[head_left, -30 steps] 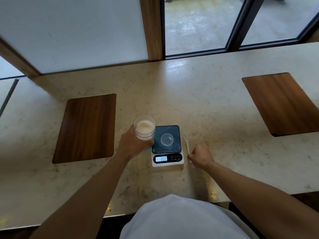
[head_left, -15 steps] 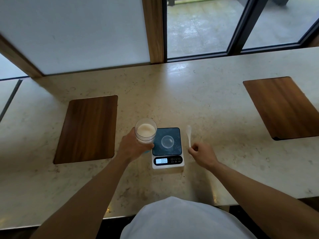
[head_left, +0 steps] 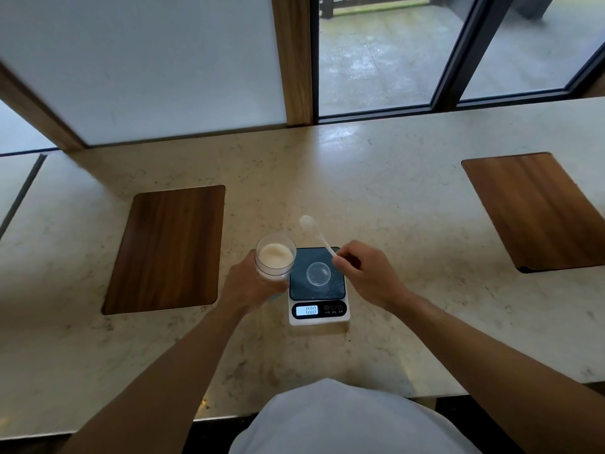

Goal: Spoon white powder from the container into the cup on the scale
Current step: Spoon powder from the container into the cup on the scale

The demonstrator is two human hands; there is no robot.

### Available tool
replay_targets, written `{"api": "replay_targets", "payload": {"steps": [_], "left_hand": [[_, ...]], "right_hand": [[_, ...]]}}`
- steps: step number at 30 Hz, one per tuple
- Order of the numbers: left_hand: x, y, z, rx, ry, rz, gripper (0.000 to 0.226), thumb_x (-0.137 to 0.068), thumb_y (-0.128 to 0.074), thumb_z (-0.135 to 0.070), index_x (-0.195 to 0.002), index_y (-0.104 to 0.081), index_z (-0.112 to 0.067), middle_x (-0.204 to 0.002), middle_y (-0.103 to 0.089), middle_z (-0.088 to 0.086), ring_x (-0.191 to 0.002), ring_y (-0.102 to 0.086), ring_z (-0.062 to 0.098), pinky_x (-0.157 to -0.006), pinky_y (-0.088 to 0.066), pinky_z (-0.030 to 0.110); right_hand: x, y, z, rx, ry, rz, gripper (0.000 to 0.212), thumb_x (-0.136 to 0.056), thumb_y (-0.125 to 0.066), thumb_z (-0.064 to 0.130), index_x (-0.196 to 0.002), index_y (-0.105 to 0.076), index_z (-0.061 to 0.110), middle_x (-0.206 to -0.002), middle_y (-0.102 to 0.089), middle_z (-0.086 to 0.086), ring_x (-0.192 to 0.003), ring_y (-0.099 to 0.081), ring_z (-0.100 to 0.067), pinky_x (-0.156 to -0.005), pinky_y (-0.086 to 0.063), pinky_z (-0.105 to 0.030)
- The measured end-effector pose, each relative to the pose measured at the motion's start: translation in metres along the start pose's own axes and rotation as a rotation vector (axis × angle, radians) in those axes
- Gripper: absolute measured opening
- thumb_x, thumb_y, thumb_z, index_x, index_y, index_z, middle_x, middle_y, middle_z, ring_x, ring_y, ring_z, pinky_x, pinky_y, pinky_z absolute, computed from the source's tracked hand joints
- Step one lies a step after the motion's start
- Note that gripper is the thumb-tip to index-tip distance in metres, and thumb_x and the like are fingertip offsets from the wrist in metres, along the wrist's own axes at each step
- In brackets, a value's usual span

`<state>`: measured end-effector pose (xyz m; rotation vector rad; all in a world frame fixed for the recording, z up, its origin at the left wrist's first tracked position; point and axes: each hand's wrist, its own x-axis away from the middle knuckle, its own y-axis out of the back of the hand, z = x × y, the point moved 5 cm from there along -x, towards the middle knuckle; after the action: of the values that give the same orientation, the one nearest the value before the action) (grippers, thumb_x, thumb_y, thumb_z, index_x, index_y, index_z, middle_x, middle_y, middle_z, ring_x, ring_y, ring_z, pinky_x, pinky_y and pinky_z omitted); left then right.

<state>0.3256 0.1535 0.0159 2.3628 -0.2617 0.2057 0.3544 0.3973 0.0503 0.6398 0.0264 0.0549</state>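
Observation:
A clear round container (head_left: 274,257) holding white powder stands just left of the scale, and my left hand (head_left: 250,288) is wrapped around its lower part. The small digital scale (head_left: 319,306) has a dark platform and a lit display reading zeros. A small clear cup (head_left: 318,274), with nothing visible in it, sits in the middle of the platform. My right hand (head_left: 366,275) pinches the handle of a white plastic spoon (head_left: 315,231). The spoon is lifted off the counter, its bowl pointing away from me, above the scale's far edge and right of the container.
The marble counter (head_left: 376,204) runs wide, with a wooden inset panel (head_left: 167,249) to the left and another (head_left: 537,211) at the far right. Windows and a wooden post (head_left: 293,60) rise behind the counter. Its near edge is by my torso.
My right hand picked the spoon up from the counter beside the scale and swung it left, over the scale's far edge. My left hand kept hold of the container.

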Motion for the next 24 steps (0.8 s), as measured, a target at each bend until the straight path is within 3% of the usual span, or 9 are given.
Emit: {"api": "replay_targets", "payload": {"steps": [7,11,16,20,24], "left_hand": [[-0.002,0.002,0.009,-0.033,-0.016,0.055,0.074,-0.068,-0.085,-0.04,-0.13,-0.048,-0.024,-0.121,-0.063,0.001,-0.11,-0.06,0.021,-0.097,-0.05,0.047],[-0.001,0.004,0.012,-0.073,-0.033,0.037,0.069,-0.071,-0.084,-0.037,-0.129,-0.05,-0.022,-0.123,-0.062,0.001,-0.111,-0.059,0.021,-0.1,-0.05,0.044],[0.003,0.003,0.017,-0.119,-0.032,0.005,0.07,-0.072,-0.085,-0.038,-0.13,-0.05,-0.019,-0.126,-0.062,0.005,-0.114,-0.059,0.024,-0.096,-0.043,0.032],[0.005,0.005,0.011,-0.131,-0.074,-0.047,0.074,-0.066,-0.088,-0.04,-0.127,-0.052,-0.02,-0.12,-0.065,0.004,-0.105,-0.063,0.022,-0.088,-0.046,0.029],[0.005,0.004,0.006,-0.15,-0.121,-0.036,0.073,-0.067,-0.087,-0.04,-0.128,-0.052,-0.02,-0.121,-0.066,0.005,-0.105,-0.063,0.02,-0.089,-0.043,0.026]], "right_hand": [[-0.003,-0.005,0.024,0.062,0.14,0.09,0.016,-0.096,-0.06,0.023,-0.096,-0.071,0.012,-0.077,-0.07,0.004,-0.056,-0.062,-0.004,-0.053,-0.05,-0.01],[-0.002,-0.008,0.029,0.149,0.202,0.13,0.017,-0.095,-0.062,0.023,-0.098,-0.073,0.011,-0.076,-0.068,0.005,-0.053,-0.057,0.002,-0.052,-0.044,-0.005],[-0.004,-0.011,0.038,0.208,0.238,0.167,0.019,-0.095,-0.062,0.027,-0.09,-0.073,0.013,-0.072,-0.068,0.005,-0.051,-0.056,-0.005,-0.05,-0.041,-0.011],[-0.008,-0.014,0.047,0.27,0.266,0.207,0.023,-0.096,-0.06,0.026,-0.086,-0.072,0.011,-0.071,-0.07,-0.001,-0.054,-0.06,-0.014,-0.053,-0.052,-0.031],[-0.012,-0.017,0.057,0.353,0.304,0.23,0.025,-0.097,-0.058,0.023,-0.08,-0.07,0.008,-0.066,-0.068,-0.004,-0.051,-0.059,-0.017,-0.052,-0.05,-0.032]]}}
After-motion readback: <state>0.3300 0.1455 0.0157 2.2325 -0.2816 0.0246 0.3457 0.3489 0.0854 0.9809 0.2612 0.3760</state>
